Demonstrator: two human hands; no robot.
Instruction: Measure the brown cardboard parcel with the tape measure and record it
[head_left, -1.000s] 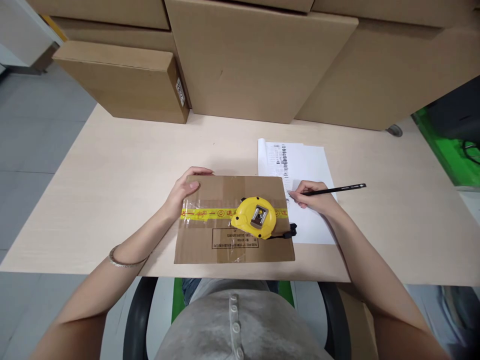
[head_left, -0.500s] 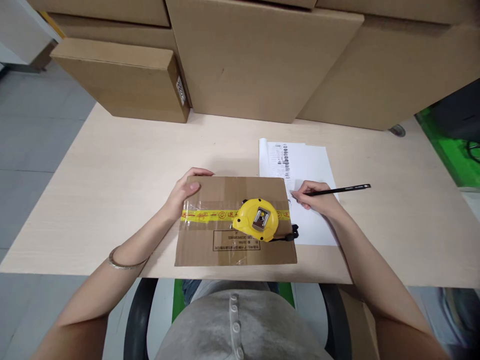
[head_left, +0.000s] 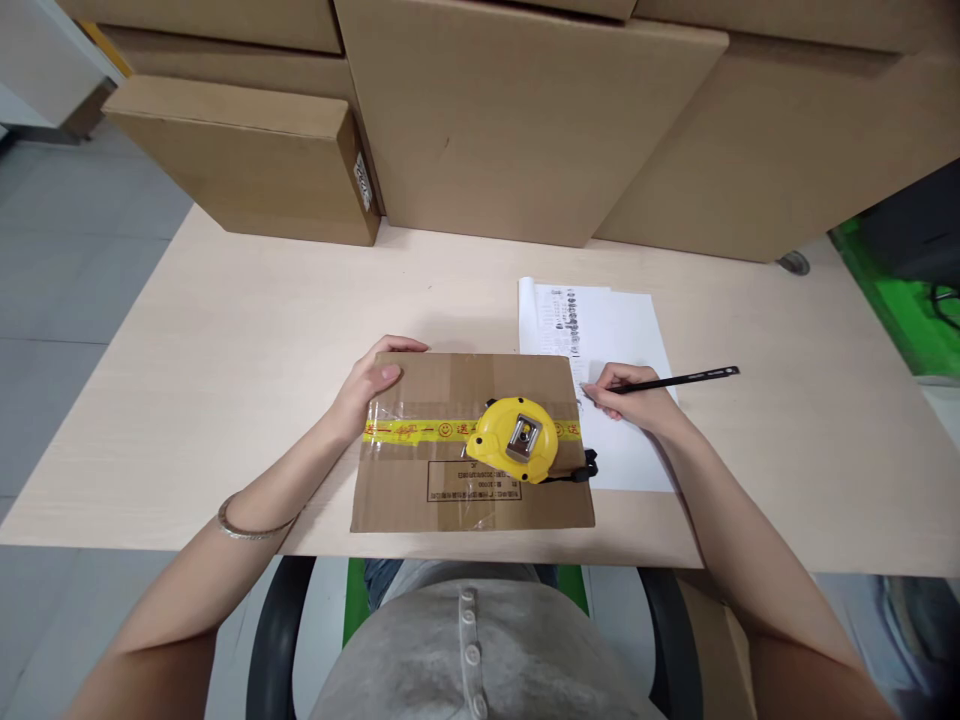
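The box lies by the table's near edge, about midway along, with the tape measure on top. The left hand grips the box's far left corner, thumb uppermost. The right hand's fingers pinch the pen, tip at the paper, which the box partly hides.

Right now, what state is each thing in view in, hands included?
Cardboard box: taped shut
Yellow tape measure: lying on the box, blade apparently retracted
Black strap: reaching past the box's right edge
Paper: partly hidden by the box, left edge curled
Black pencil: slanted over the paper
Left hand: holding the box's far left corner
Right hand: gripping the pencil
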